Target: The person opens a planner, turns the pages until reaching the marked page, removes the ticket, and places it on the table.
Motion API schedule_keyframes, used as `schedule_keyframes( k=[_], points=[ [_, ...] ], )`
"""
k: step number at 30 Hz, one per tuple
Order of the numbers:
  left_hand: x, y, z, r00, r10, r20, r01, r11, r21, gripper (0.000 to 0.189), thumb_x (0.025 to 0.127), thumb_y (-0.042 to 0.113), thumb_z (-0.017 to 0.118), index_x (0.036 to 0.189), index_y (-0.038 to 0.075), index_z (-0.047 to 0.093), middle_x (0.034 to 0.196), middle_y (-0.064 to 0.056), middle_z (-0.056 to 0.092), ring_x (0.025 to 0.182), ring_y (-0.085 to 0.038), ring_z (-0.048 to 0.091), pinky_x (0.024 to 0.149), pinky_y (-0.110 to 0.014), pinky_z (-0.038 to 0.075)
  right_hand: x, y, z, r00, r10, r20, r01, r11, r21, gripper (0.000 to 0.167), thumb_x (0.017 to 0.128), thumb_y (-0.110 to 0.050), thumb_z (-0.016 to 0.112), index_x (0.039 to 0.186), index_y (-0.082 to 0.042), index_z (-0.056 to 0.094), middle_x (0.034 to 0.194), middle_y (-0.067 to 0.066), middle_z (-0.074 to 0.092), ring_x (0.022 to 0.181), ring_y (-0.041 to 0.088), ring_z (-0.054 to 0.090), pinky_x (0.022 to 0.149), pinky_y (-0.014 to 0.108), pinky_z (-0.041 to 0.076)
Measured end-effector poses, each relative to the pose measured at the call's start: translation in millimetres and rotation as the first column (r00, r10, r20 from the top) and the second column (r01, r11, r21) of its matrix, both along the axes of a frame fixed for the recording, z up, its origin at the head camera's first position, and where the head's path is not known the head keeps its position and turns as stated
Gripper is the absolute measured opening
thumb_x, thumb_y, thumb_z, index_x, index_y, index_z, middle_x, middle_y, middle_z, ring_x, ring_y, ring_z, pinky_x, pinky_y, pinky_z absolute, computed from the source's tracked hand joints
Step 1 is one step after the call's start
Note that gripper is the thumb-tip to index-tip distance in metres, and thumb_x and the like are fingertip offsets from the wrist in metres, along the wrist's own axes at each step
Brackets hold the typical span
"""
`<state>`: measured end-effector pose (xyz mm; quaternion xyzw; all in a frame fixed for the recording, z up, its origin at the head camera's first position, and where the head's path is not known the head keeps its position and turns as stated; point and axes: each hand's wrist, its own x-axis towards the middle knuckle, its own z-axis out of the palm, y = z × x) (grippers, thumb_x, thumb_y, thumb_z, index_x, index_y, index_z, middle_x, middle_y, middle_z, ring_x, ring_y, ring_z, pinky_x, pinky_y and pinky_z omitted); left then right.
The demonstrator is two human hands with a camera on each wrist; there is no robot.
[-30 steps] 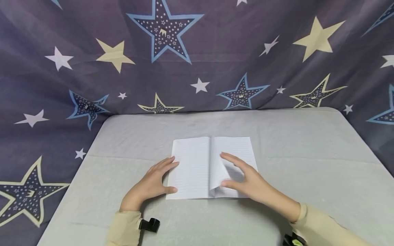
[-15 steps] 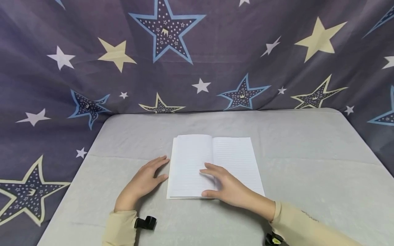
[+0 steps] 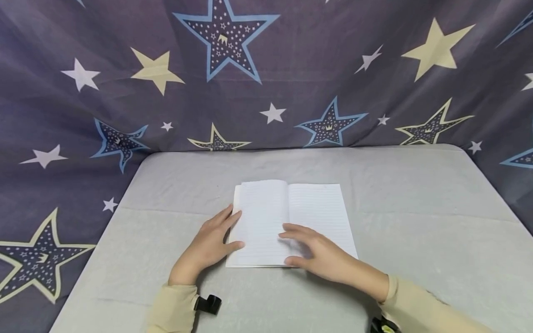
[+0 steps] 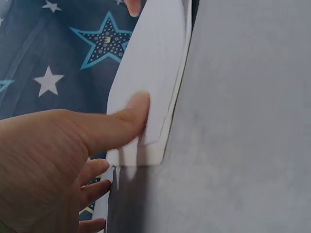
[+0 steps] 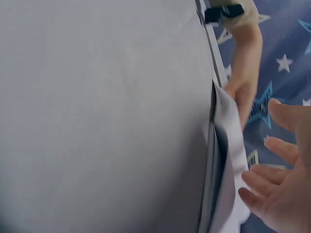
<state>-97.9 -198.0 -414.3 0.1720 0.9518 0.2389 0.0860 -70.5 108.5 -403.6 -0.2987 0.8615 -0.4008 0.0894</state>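
An open notebook [image 3: 318, 203] with white lined pages lies on the grey-covered table, its left leaves sitting slightly inward of those beneath. At its left edge rests my left hand [image 3: 208, 243], fingers extended and spread, with the thumb over the page margin. The left wrist view has this thumb [image 4: 131, 116] over the loose page [image 4: 150, 63], near the notebook's corner. My right hand [image 3: 325, 254] hovers by the lower middle of the spread, thumb and fingers apart, holding nothing. In the right wrist view its relaxed fingers [image 5: 262, 179] stand beside the lifted, bowed pages [image 5: 233, 145].
A grey cloth covers the table [image 3: 416, 222] around the notebook. Behind it and along the sides hangs a dark curtain [image 3: 300, 55] printed with stars. A black strap device [image 3: 209, 304] is worn at the left wrist, over a beige sleeve [image 3: 172, 307].
A leaf that was partly raised on the right side now lies over the left side. My right hand swept left, then drew back slightly. My left hand left the notebook edge and came back onto it.
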Motion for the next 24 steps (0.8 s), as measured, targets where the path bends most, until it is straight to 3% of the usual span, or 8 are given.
schedule_keyframes(
  k=[6,9,13,17,24],
  points=[
    [0.6,2.4,-1.0,1.0,-0.023,-0.02,0.023,1.0,-0.02,0.074,0.088,0.032,0.075,0.15,0.007,0.043,0.16,-0.018,0.025,0.146,-0.041,0.024,0.116,-0.06,0.019,-12.7,46.1,-6.3,0.993,-0.056,-0.101,0.053,0.998,-0.035,0.055,0.083,-0.018,0.081,0.132,-0.004,0.061,0.141,0.019,0.054,0.131,0.039,0.048,0.11,0.055,0.034],
    [0.6,1.7,-0.7,1.0,-0.022,-0.015,0.022,1.0,-0.02,0.074,0.087,0.031,0.076,0.149,0.006,0.044,0.159,-0.018,0.028,0.145,-0.041,0.024,0.116,-0.06,0.019,-17.6,71.8,-9.8,0.99,-0.046,-0.133,0.053,0.997,0.054,0.068,0.078,-0.023,0.085,0.137,-0.003,0.057,0.143,0.021,0.05,0.133,0.042,0.044,0.109,0.059,0.032],
    [0.8,1.3,-0.6,1.0,-0.025,-0.004,0.025,1.0,-0.016,0.073,0.088,0.029,0.075,0.149,0.006,0.044,0.159,-0.019,0.029,0.145,-0.041,0.024,0.116,-0.061,0.019,-17.5,98.4,-10.3,0.994,0.006,-0.113,0.011,0.988,0.154,0.079,0.074,-0.029,0.087,0.142,-0.005,0.052,0.15,0.021,0.042,0.138,0.045,0.033,0.108,0.064,0.029],
    [1.1,0.7,-1.0,1.0,-0.03,-0.004,0.03,0.999,-0.013,0.073,0.088,0.027,0.075,0.149,0.005,0.043,0.159,-0.019,0.029,0.145,-0.041,0.024,0.116,-0.061,0.018,-15.7,112.6,-11.4,0.992,0.033,-0.125,-0.011,0.984,0.177,0.084,0.071,-0.032,0.087,0.142,-0.006,0.052,0.152,0.022,0.038,0.138,0.047,0.031,0.105,0.067,0.03],
    [1.5,0.3,0.0,1.0,-0.029,0.008,0.029,1.0,-0.003,0.072,0.088,0.025,0.075,0.15,0.005,0.042,0.159,-0.019,0.028,0.146,-0.041,0.023,0.116,-0.061,0.018,-11.8,116.1,-13.5,0.993,-0.002,-0.122,0.027,0.979,0.202,0.083,0.069,-0.036,0.086,0.141,-0.008,0.055,0.154,0.021,0.037,0.138,0.046,0.03,0.104,0.068,0.032]
  ],
)
